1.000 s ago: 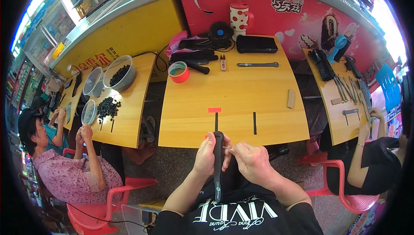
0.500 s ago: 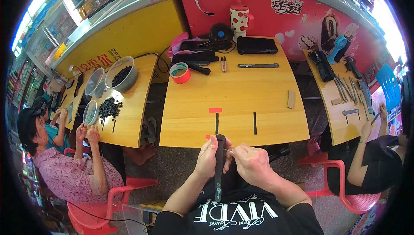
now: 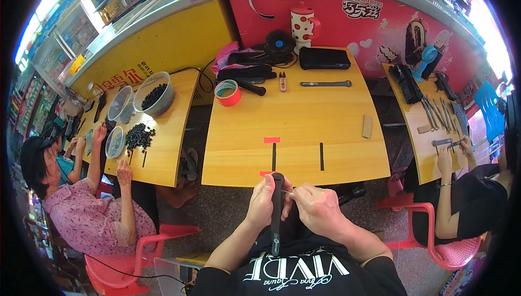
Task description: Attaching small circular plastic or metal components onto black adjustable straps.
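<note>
My left hand [image 3: 260, 202] is closed on a long, flat dark grey strap [image 3: 276, 217] with a rounded upper end and a small pale mark low down. The strap hangs upright in front of my shirt, just past the table's near edge. My right hand [image 3: 317, 205] is closed in a pinch beside it, on a thin, pale, pin-like tool [image 3: 288, 191] whose tip points at the strap's upper part. Whether the tip touches the strap is too small to tell. A similar strap [image 3: 325, 84] lies flat on the table [image 3: 244, 128].
Dark lines and red tape [image 3: 272, 140] mark the near table top. Farther back are red tape roll [image 3: 228, 94], thread snips [image 3: 283, 81], black pouch [image 3: 324, 58], spotted cup [image 3: 302, 24] and fan [image 3: 279, 42]. Co-workers sit at tables on both sides.
My hands and the strap hold nearly the same pose. The left co-worker's hands have moved apart; the right co-worker's hands have come down to the table.
</note>
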Demonstrator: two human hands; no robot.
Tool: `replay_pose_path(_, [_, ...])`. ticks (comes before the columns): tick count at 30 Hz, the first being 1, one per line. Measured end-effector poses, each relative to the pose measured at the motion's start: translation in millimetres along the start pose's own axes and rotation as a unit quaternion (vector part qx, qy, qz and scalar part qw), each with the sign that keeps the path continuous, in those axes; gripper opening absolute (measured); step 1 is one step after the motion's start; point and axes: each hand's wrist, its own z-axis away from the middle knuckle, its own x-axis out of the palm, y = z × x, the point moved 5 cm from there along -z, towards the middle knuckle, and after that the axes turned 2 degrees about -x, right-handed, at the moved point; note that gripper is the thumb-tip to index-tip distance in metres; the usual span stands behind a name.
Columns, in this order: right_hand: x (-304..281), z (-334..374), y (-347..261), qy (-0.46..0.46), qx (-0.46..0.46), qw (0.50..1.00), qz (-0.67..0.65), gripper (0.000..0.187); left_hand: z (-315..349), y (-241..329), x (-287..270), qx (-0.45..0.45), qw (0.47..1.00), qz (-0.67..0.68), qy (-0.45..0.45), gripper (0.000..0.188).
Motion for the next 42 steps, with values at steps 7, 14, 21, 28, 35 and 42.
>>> replay_pose_path(7, [0.5,1.1,0.6,0.007,-0.007,1.000,-0.004,0.005,1.3,0.5,1.6,0.001,1.000,-0.008,0.007,0.055])
replay_pose_path(14, [1.6,2.6,1.5,0.016,-0.012,1.000,-0.021,0.005,1.0,-1.6,0.9,0.005,0.999,0.031,0.007,0.055])
replay_pose_path(21, [-0.5,2.7,-1.2,0.005,-0.007,1.000,-0.005,0.008,2.2,-2.0,2.8,0.006,1.000,0.007,0.011,0.054])
replay_pose_path(28, [-3.3,1.4,-5.9,-0.006,-0.034,0.998,0.047,0.009,2.8,-3.9,1.4,0.009,0.999,-0.014,0.027,0.054])
replay_pose_path(35, [1.0,4.3,0.2,-0.030,-0.023,0.999,0.031,0.009,3.9,-9.7,-2.8,0.035,0.994,-0.098,0.030,0.054])
replay_pose_path(42, [7.5,9.0,3.7,0.024,-0.026,0.999,-0.039,0.009,4.0,-7.2,2.2,0.059,0.990,-0.126,0.012,0.058])
